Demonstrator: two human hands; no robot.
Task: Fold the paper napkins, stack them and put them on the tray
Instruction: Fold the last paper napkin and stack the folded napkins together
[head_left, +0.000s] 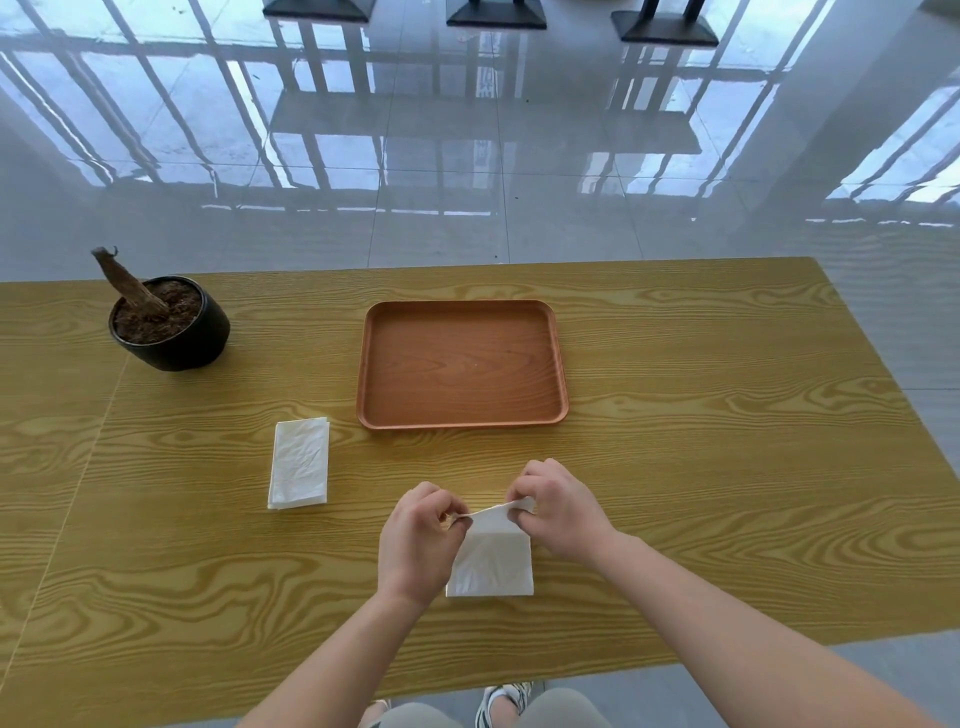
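Note:
A white paper napkin (493, 564) lies on the wooden table in front of me, its far edge lifted off the surface. My left hand (418, 540) pinches the far left corner and my right hand (558, 512) pinches the far right corner. A small pile of white napkins (300, 462) rests flat to the left, apart from both hands. Beyond my hands sits a brown wooden tray (462, 415) with nothing in it.
A black pot with soil and a dry stump (169, 325) stands at the back left of the yellow wood-grain table (701, 467). The table's far edge meets a glossy tiled floor. My knees and shoes show below the near edge.

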